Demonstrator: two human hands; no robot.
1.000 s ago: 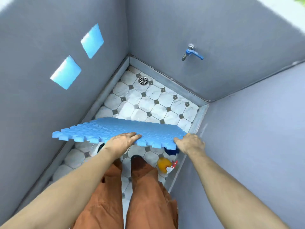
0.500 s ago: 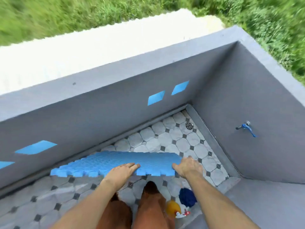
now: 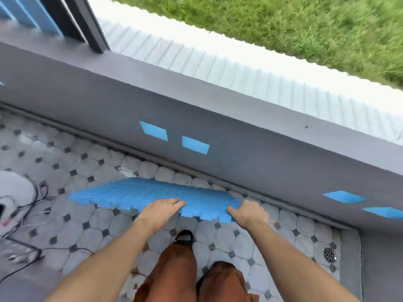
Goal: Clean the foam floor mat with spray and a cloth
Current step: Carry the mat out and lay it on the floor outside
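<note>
Two bare hands are seen on the near toothed edge of a blue textured foam floor mat (image 3: 152,192) with interlocking edges, which is held roughly flat above the floor, in front of the legs. The left hand (image 3: 160,211) is laid over the mat's near edge around its middle, fingers together and extended along the top surface; whether the thumb is curled underneath cannot be told. The right hand (image 3: 250,212) is closed on the mat's near right corner, thumb on top and fingers wrapped down over the edge.

Beneath the mat, a floor of grey octagonal tiles with small dark square insets (image 3: 98,219) is seen. A low grey painted wall with blue diamond patches (image 3: 239,136) runs just beyond the mat's far edge. A round metal floor drain (image 3: 329,255) is set in the tiles at lower right. Rust-brown trouser legs (image 3: 174,273) and a dark shoe (image 3: 184,236) are visible below the mat. A white object with black cables (image 3: 15,192), blurred, sits at far left. Green grass (image 3: 283,29) lies past the wall.
</note>
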